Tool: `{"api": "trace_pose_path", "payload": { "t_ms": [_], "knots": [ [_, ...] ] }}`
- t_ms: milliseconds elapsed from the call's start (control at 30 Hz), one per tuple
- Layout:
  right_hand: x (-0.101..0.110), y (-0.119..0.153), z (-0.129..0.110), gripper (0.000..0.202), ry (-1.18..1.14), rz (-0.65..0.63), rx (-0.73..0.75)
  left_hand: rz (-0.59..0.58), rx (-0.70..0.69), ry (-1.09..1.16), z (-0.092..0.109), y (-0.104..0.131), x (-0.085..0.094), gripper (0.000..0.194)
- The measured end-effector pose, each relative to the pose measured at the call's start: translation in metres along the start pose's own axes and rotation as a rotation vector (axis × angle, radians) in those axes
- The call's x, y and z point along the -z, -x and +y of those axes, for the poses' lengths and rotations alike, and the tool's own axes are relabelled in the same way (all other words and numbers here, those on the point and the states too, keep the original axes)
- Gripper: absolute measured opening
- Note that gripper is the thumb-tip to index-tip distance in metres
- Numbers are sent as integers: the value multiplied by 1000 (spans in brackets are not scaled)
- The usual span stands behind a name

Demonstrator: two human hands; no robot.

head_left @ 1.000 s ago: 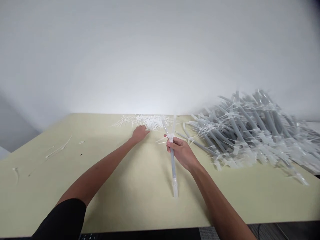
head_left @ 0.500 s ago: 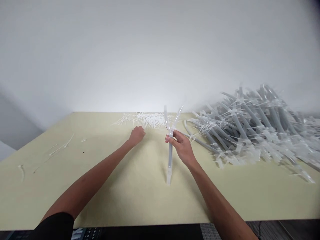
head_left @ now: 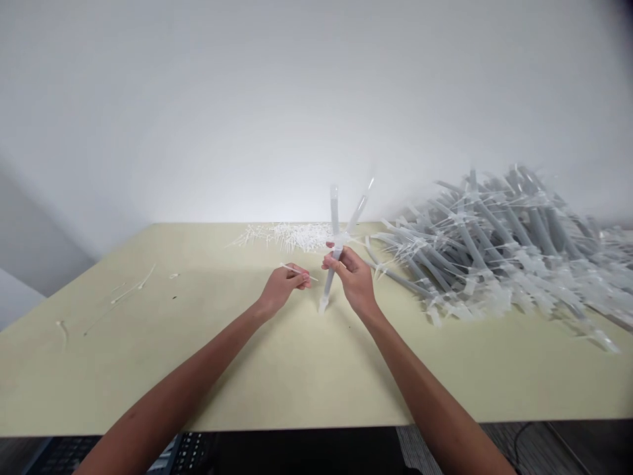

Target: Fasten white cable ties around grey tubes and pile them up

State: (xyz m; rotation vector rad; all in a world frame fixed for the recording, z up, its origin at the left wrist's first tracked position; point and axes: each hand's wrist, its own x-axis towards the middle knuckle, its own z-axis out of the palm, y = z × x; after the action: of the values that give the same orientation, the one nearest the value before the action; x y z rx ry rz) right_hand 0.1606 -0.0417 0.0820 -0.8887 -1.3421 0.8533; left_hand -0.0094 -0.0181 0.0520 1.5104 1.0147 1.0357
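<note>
My right hand (head_left: 352, 274) is closed around a Y-shaped tube piece (head_left: 335, 214), grey below with clear branches pointing up and its lower end tilted to the left. Just left of it, my left hand (head_left: 285, 285) pinches a thin white cable tie (head_left: 293, 268), held a short way from the tube. Behind both hands a loose pile of white cable ties (head_left: 297, 235) lies near the back edge of the table (head_left: 277, 376).
A large heap of grey tubes with clear ends and ties (head_left: 494, 244) fills the right side. A few stray ties (head_left: 133, 288) lie at the left. The wall (head_left: 247, 119) rises behind the table, and a keyboard (head_left: 190, 452) shows below its front edge.
My left hand has come back from the tie pile towards the tube, a white tie now showing in its fingers. The tube piece has tilted, its lower end swinging left and up.
</note>
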Motion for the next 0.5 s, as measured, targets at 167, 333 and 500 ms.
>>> {"api": "trace_pose_path", "payload": {
  "t_ms": [167, 333, 500],
  "knots": [
    [6, 10, 18, 23, 218, -155, -41, -16, 39, 45, -9, 8, -9, 30],
    [11, 13, 21, 21, 311, -194, -28, -40, 62, 50, -18, 11, -17, 31],
    [19, 11, 21, 19, 491, -241, 39, -105, 86, 59, -18, 16, -21, 32]
  ]
}}
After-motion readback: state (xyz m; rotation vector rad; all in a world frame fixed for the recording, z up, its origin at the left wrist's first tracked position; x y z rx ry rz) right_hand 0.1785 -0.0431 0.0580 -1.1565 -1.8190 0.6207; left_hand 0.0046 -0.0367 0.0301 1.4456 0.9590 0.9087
